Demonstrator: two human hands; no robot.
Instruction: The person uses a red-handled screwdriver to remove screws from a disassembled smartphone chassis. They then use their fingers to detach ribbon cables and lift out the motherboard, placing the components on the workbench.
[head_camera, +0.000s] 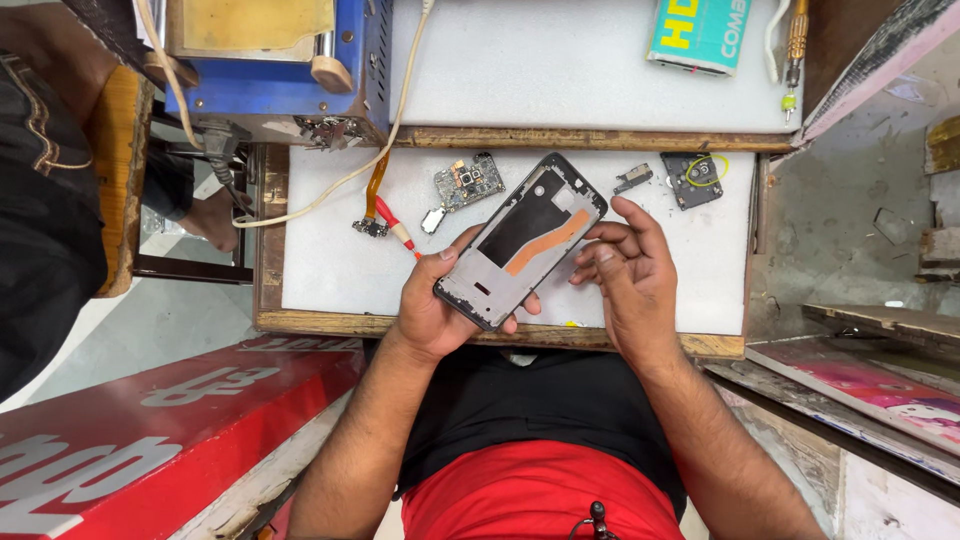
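Observation:
My left hand grips the lower end of an opened phone frame, a dark body with a black panel and an orange strip inside, held tilted over the white work board. My right hand sits just right of the frame, fingers bent, fingertips touching its right edge. A small circuit board lies on the white board above my left hand. Beside it lie an orange flex cable and a red-handled tool.
A dark camera module part and a small metal piece lie at the board's right. A blue machine stands at the back left, its cream cable crossing the board. A teal box lies at the back. Another person's dark clothing is at left.

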